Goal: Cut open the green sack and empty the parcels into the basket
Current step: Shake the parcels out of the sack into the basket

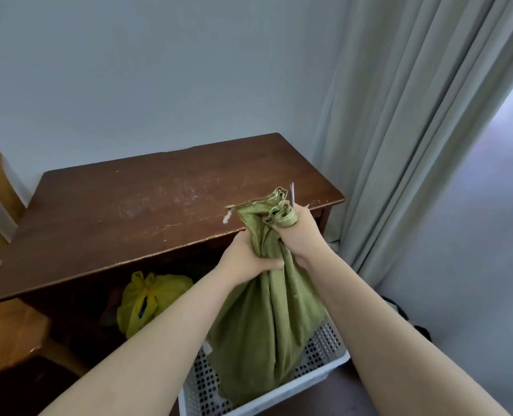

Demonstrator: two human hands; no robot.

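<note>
Gripping the green sack [267, 319], both hands [249, 256] fisted.

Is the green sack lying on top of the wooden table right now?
No, both hands hold the green sack upright in the white basket, in front of the table.

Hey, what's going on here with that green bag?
A person holds a green woven sack upright in a white perforated plastic basket. The left hand grips its neck; the right hand clutches the bunched top along with a thin metal blade. The sack looks still closed, and no parcels are visible.
</note>
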